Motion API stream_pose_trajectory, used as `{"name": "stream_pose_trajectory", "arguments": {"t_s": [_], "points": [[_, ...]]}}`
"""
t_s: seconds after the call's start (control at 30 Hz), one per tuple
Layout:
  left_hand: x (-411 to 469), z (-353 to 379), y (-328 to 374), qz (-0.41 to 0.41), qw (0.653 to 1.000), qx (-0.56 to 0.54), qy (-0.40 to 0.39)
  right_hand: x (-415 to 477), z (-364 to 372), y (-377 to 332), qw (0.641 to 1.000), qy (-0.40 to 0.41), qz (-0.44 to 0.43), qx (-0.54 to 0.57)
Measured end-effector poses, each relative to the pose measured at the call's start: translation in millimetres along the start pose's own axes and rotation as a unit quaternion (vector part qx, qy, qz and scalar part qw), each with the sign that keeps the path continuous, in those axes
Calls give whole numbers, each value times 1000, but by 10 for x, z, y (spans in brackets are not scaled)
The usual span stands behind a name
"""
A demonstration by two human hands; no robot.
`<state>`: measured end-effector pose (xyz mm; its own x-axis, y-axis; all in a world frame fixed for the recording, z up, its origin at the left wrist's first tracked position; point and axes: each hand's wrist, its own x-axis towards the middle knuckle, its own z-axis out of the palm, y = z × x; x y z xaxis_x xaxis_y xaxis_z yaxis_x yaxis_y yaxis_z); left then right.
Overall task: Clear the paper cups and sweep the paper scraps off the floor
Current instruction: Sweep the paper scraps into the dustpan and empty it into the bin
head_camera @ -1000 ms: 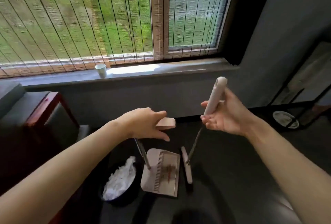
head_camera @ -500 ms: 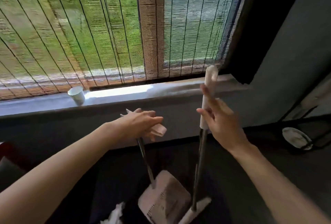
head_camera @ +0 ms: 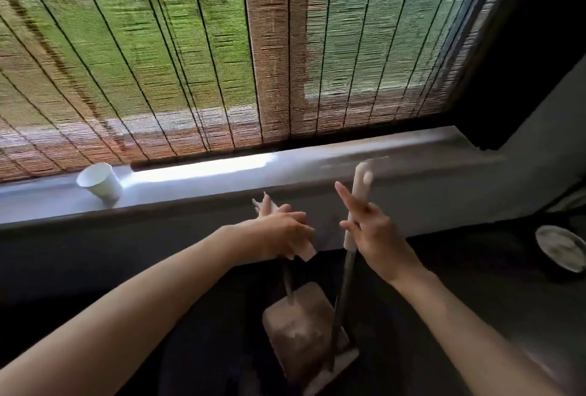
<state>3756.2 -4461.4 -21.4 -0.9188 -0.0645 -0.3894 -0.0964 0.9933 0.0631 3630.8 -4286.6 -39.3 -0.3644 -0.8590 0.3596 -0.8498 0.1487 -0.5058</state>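
A white paper cup (head_camera: pixel 101 184) stands on the grey windowsill (head_camera: pixel 317 170) at the left, well away from both hands. My left hand (head_camera: pixel 285 234) grips the pink handle of the dustpan (head_camera: pixel 298 326), which hangs below it over the dark floor. My right hand (head_camera: pixel 377 237) holds the white grip of the broom (head_camera: pixel 358 199) with its upper fingers stretched along it. The broom's dark pole runs down to its pale head (head_camera: pixel 336 367), which sits right beside the dustpan. No paper scraps show.
A bamboo blind (head_camera: pixel 222 47) covers the window above the sill. The dark grey wall below the sill is close in front of both hands. A white dish (head_camera: pixel 561 249) lies low at the right edge.
The view has tilted up and moved closer to the window. The bin with its white bag has dropped out of sight. The broom has gone from slanted to nearly upright in my right hand.
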Motion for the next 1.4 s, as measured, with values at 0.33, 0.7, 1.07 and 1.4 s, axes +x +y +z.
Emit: {"name": "stream_pose_trajectory", "arguments": {"t_s": [0.33, 0.7, 1.07, 1.4], "points": [[804, 537, -864, 40, 991, -94, 88, 1028, 940, 524, 997, -16, 67, 27], [1054, 584, -1166, 15, 919, -356, 168, 1497, 1040, 819, 976, -152, 154, -22], [1046, 344, -1312, -2, 915, -374, 150, 1734, 913, 849, 948, -251, 195, -31], [1067, 383, -1213, 10, 933, -329, 143, 1708, 742, 751, 937, -272, 218, -29]]}}
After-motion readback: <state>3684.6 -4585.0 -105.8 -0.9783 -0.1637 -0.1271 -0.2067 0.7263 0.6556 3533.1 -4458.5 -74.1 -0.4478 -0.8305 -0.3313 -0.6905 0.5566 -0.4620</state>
